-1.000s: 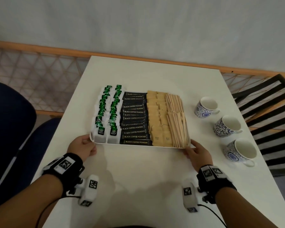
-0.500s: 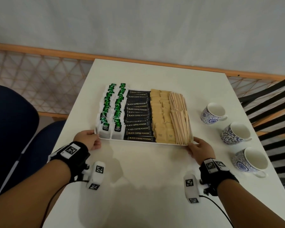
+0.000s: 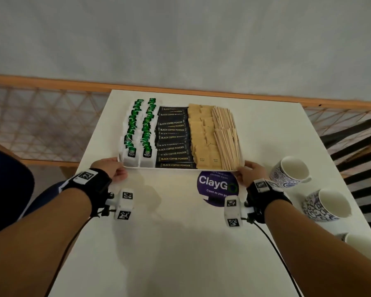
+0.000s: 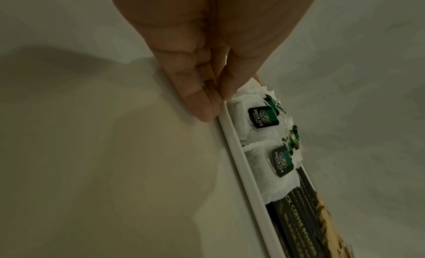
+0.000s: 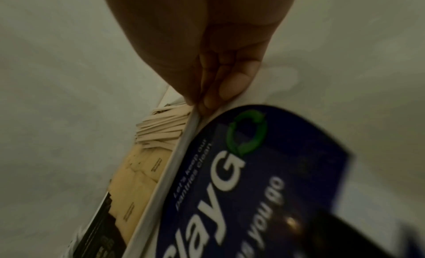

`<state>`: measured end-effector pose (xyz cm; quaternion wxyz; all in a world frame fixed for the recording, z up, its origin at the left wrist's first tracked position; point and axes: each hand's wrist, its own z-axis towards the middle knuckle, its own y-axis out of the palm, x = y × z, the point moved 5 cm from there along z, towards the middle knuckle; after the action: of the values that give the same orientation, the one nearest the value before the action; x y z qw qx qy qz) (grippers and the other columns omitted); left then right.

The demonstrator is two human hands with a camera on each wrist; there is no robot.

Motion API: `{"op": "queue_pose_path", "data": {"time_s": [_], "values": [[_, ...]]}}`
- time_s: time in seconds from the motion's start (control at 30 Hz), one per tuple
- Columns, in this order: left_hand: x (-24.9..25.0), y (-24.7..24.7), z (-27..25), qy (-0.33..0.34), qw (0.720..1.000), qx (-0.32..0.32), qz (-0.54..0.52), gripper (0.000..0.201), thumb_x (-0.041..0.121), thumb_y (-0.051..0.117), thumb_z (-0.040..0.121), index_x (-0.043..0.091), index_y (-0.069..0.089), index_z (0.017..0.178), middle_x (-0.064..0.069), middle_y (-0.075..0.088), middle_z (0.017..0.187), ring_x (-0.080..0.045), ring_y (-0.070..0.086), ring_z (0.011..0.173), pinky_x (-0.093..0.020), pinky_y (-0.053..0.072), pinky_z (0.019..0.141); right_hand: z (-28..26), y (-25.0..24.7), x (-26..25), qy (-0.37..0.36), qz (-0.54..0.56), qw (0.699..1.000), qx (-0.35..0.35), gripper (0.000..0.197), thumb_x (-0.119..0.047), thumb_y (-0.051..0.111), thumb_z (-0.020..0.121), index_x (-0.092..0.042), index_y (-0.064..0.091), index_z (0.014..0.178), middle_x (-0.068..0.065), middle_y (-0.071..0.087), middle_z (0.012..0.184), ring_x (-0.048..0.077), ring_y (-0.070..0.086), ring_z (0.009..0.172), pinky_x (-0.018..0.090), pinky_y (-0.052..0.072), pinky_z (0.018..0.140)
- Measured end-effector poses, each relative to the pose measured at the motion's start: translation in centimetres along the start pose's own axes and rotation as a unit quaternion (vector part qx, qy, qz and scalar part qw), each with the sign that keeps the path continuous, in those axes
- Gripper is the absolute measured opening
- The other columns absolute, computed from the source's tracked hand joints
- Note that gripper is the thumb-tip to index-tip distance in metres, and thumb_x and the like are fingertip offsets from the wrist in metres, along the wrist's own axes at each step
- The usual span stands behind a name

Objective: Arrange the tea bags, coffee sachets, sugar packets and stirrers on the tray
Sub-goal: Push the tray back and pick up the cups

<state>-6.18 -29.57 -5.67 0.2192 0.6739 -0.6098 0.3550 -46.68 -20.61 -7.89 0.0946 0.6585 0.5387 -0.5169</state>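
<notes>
A white tray [image 3: 176,167] sits on the white table, filled in four columns: green tea bags [image 3: 140,127], black coffee sachets [image 3: 172,137], tan sugar packets [image 3: 201,133] and wooden stirrers [image 3: 226,136]. My left hand [image 3: 114,171] pinches the tray's near left corner, thumb over the rim [image 4: 234,134] and fingers [image 4: 197,102] below it. At the near right corner my right hand [image 3: 250,173] grips the rim [image 5: 184,143] the same way, beside the stirrers [image 5: 161,127] and sugar packets [image 5: 140,169].
Three blue-patterned white cups [image 3: 289,171] [image 3: 326,204] [image 3: 360,245] stand along the table's right edge. A round dark-blue sticker [image 3: 217,187] lies on the table just in front of the tray. A black chair [image 3: 356,151] stands right; a blue seat [image 3: 7,185] left.
Both hands have pushed the tray away from me toward the table's far edge, uncovering the dark-blue sticker that was under it. The grip on both corners is unchanged.
</notes>
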Motion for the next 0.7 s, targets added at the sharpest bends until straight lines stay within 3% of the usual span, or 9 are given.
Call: {"op": "queue_pose_path", "data": {"time_s": [0.2,0.3,0.33,0.4,0.43,0.5,0.6,0.7], "values": [[2.5,1.3,3.1,0.013,1.000,0.004,-0.025,0.038,-0.001,0.045,0.097,0.003,0.046,0.135,-0.012,0.051,0.074,-0.017,0.051,0.065,-0.022,0.051,0.042,2.2,0.8,-2.6,0.005,0.032,0.999,0.015,0.028,-0.013,0.055,0.088,-0.018,0.065,0.114,0.008,0.070,0.087,0.019,0.060,0.068,0.036,0.055,0.073],[3.2,2.2,3.9,0.028,0.999,0.001,-0.043,0.036,-0.001,0.044,0.098,0.000,0.047,0.133,-0.013,0.053,0.076,-0.017,0.052,0.066,-0.024,0.055,0.058,3.0,1.1,-3.1,0.009,0.050,0.999,0.016,0.030,-0.010,0.049,0.092,-0.018,0.064,0.116,0.006,0.069,0.081,0.015,0.055,0.060,0.026,0.051,0.059],[3.4,2.3,4.1,0.032,0.998,0.003,-0.053,0.037,-0.001,0.043,0.098,-0.001,0.046,0.134,-0.016,0.056,0.082,-0.017,0.052,0.068,-0.030,0.055,0.070,3.2,1.1,-3.3,0.009,0.061,0.998,0.018,0.030,-0.009,0.047,0.093,-0.017,0.063,0.117,0.006,0.068,0.078,0.014,0.053,0.057,0.024,0.049,0.055],[3.5,2.3,4.5,0.032,0.997,0.009,-0.076,0.039,-0.001,0.043,0.098,0.001,0.044,0.137,-0.024,0.060,0.112,-0.019,0.058,0.077,-0.037,0.050,0.085,3.3,1.1,-3.4,0.011,0.073,0.997,0.022,0.029,-0.011,0.046,0.095,-0.015,0.062,0.119,0.005,0.067,0.074,0.014,0.052,0.055,0.023,0.047,0.051],[3.6,2.2,4.7,0.029,0.996,0.011,-0.087,0.040,0.000,0.043,0.098,0.002,0.043,0.138,-0.025,0.056,0.126,-0.023,0.062,0.088,-0.036,0.048,0.087,3.3,1.0,-3.4,0.011,0.077,0.997,0.022,0.028,-0.012,0.046,0.096,-0.015,0.061,0.120,0.006,0.067,0.073,0.014,0.052,0.054,0.022,0.047,0.050],[3.5,2.2,4.7,0.021,0.994,0.010,-0.107,0.041,0.002,0.043,0.098,0.004,0.042,0.139,-0.024,0.050,0.135,-0.027,0.061,0.108,-0.035,0.047,0.087,3.2,0.9,-3.4,0.010,0.085,0.996,0.022,0.028,-0.014,0.048,0.096,-0.014,0.061,0.121,0.005,0.067,0.073,0.013,0.052,0.053,0.021,0.048,0.049],[3.4,2.2,4.6,0.017,0.993,0.007,-0.119,0.040,0.002,0.043,0.098,0.004,0.042,0.138,-0.022,0.053,0.132,-0.024,0.064,0.097,-0.034,0.047,0.087,3.1,0.8,-3.5,0.008,0.085,0.996,0.025,0.027,-0.015,0.049,0.096,-0.015,0.061,0.120,0.004,0.067,0.072,0.012,0.053,0.053,0.022,0.050,0.054],[3.4,2.3,4.5,0.019,0.994,0.010,-0.106,0.037,0.002,0.044,0.098,0.004,0.044,0.136,-0.018,0.058,0.117,-0.026,0.060,0.112,-0.034,0.048,0.086,3.1,0.7,-3.6,0.010,0.086,0.996,0.019,0.027,-0.016,0.050,0.096,-0.013,0.060,0.121,0.004,0.067,0.072,0.013,0.054,0.054,0.022,0.050,0.055]]}}
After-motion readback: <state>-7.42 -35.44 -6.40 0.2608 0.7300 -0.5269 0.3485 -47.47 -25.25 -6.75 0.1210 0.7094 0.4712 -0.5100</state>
